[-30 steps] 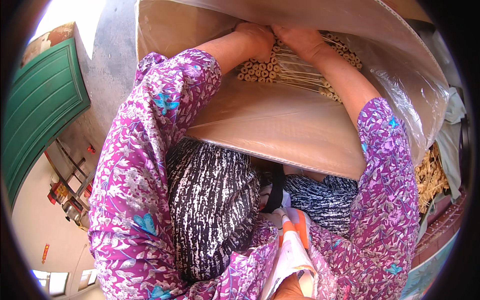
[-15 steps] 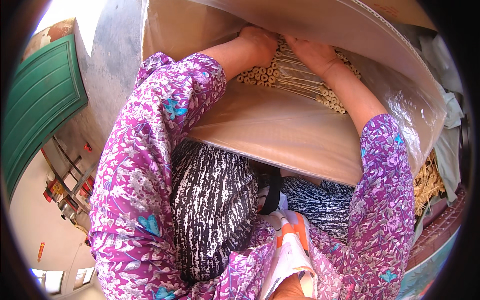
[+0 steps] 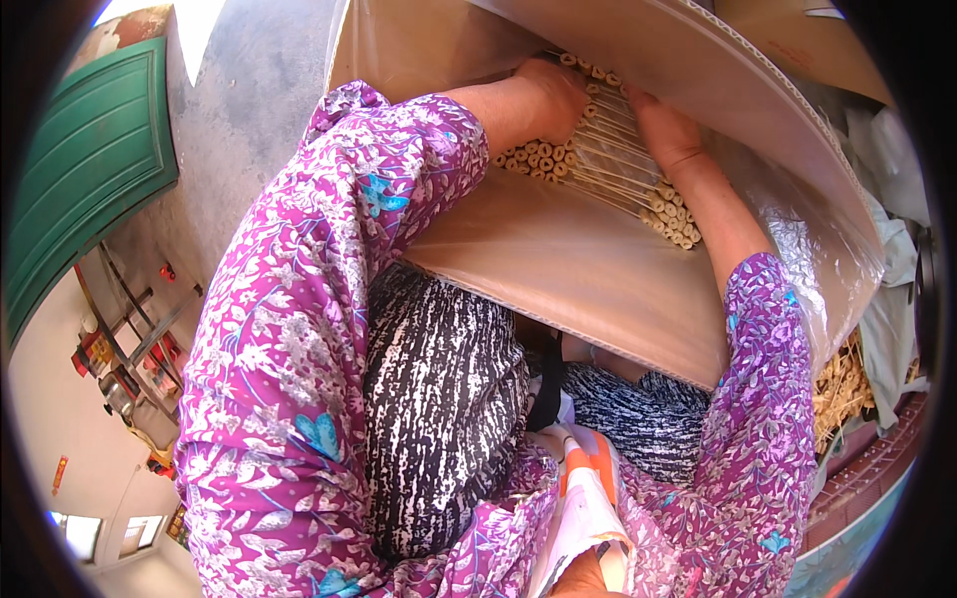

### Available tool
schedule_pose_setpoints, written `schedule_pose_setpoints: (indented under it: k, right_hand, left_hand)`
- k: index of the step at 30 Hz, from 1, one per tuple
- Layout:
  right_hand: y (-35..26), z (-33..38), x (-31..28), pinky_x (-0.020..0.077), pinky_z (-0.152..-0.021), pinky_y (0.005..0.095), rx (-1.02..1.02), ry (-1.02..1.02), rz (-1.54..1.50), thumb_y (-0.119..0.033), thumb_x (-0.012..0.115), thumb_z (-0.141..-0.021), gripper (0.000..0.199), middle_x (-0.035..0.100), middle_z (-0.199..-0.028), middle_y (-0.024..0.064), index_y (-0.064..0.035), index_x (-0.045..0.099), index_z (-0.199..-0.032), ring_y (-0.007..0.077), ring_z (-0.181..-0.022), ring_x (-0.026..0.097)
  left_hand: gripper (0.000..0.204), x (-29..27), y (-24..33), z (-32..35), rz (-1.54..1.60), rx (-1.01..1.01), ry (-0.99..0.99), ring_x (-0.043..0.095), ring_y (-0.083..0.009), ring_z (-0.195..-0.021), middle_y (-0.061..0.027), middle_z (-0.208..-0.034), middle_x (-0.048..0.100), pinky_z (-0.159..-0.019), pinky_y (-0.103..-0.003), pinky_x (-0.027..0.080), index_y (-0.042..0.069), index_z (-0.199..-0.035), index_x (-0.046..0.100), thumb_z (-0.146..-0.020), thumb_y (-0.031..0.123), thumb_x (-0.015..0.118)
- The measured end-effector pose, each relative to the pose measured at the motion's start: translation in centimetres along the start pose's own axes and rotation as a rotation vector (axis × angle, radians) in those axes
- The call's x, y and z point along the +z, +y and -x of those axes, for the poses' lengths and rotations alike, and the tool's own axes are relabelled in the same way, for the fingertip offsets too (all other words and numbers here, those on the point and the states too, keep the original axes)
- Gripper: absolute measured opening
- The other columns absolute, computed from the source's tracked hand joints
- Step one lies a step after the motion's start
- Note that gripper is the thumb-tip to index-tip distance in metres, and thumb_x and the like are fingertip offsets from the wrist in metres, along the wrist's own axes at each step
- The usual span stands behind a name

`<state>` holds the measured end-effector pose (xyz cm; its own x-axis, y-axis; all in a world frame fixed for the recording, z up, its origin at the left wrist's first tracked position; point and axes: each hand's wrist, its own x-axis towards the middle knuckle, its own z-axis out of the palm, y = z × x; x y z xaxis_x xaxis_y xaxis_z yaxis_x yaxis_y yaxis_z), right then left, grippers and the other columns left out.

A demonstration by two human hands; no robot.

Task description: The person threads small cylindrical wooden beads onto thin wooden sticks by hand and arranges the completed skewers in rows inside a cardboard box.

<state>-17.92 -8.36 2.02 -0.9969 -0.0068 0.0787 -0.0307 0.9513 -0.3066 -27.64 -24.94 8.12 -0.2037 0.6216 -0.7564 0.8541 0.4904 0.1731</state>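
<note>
Inside a plastic-lined cardboard box [image 3: 578, 264] lies a stack of thin pale sticks [image 3: 603, 164] with round, ring-like ends grouped at both sides. My left hand [image 3: 553, 100] rests against the ring ends at the far left of the stack; its fingers are mostly hidden, curled down and away. Across from it, my right hand [image 3: 666, 130] is against the far right side of the stack, its fingertips out of sight between the sticks and the box wall. Whether either hand grips any sticks does not show.
The box's tall far flap [image 3: 738, 90] arches over the hands, and its near wall leans on my knees. Right of the box are grey cloth [image 3: 897, 259] and a heap of straw-coloured pieces [image 3: 842, 394]. A green door [image 3: 90, 149] stands at the left.
My hands have moved slightly apart, uncovering more ring ends at the far side of the stack. The view has also shifted and turned a little.
</note>
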Motion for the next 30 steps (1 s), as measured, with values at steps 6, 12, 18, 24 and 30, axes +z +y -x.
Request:
schedule_pose_setpoints:
  k: [6,12,18,24,30]
  right_hand:
    - [-0.5,-0.2,0.3,0.0516,-0.082,0.0415,-0.281,0.060,0.442,-0.008,0.059,-0.080,0.032,0.067,-0.096,0.0116,-0.0104,0.064,-0.112,0.0281,-0.098,0.064]
    - [-1.1,-0.8,0.9,0.0516,-0.080,0.0403,-0.335,0.102,0.305,-0.007,0.058,-0.081,0.035,0.067,-0.102,0.0115,-0.0099,0.059,-0.116,0.0294,-0.098,0.064]
    - [-2.5,-1.7,3.2,0.0517,-0.082,0.0411,-0.333,0.077,0.270,-0.009,0.058,-0.081,0.036,0.067,-0.102,0.0096,-0.0129,0.059,-0.116,0.0278,-0.099,0.064]
    - [-1.4,-0.7,3.5,0.0493,-0.085,0.0454,-0.393,-0.002,0.435,-0.013,0.056,-0.084,0.043,0.064,-0.108,0.0144,-0.0104,0.053,-0.126,0.0323,-0.102,0.062]
    - [-2.8,-0.6,2.1,0.0493,-0.087,0.0420,-0.322,-0.197,0.605,-0.015,0.056,-0.083,0.046,0.063,-0.113,0.0168,-0.0035,0.050,-0.128,0.0292,-0.106,0.062]
  left_hand:
    - [0.072,0.1,0.0,0.6,-0.005,0.014,0.031,0.060,-0.0283,-0.118,-0.0191,-0.134,0.056,-0.093,-0.037,0.051,-0.004,-0.142,0.033,-0.079,0.015,0.064]
    - [0.058,-0.4,0.1,0.5,-0.019,0.054,-0.028,0.061,-0.0274,-0.115,-0.0199,-0.129,0.058,-0.093,-0.036,0.051,-0.006,-0.131,0.049,-0.080,0.016,0.064]
    - [0.046,1.8,-0.3,-0.2,-0.027,-0.008,0.073,0.053,-0.0311,-0.121,-0.0195,-0.131,0.055,-0.093,-0.041,0.049,-0.004,-0.121,0.060,-0.080,0.018,0.064]
    - [0.051,3.7,2.6,0.5,-0.321,-0.086,0.273,0.045,-0.0381,-0.123,-0.0234,-0.133,0.048,-0.102,-0.052,0.035,-0.006,-0.124,0.059,-0.082,0.022,0.060]
    - [0.063,3.7,1.3,0.3,-0.264,-0.053,0.234,0.037,-0.0417,-0.130,-0.0278,-0.140,0.039,-0.111,-0.049,0.026,-0.013,-0.133,0.046,-0.080,0.016,0.062]
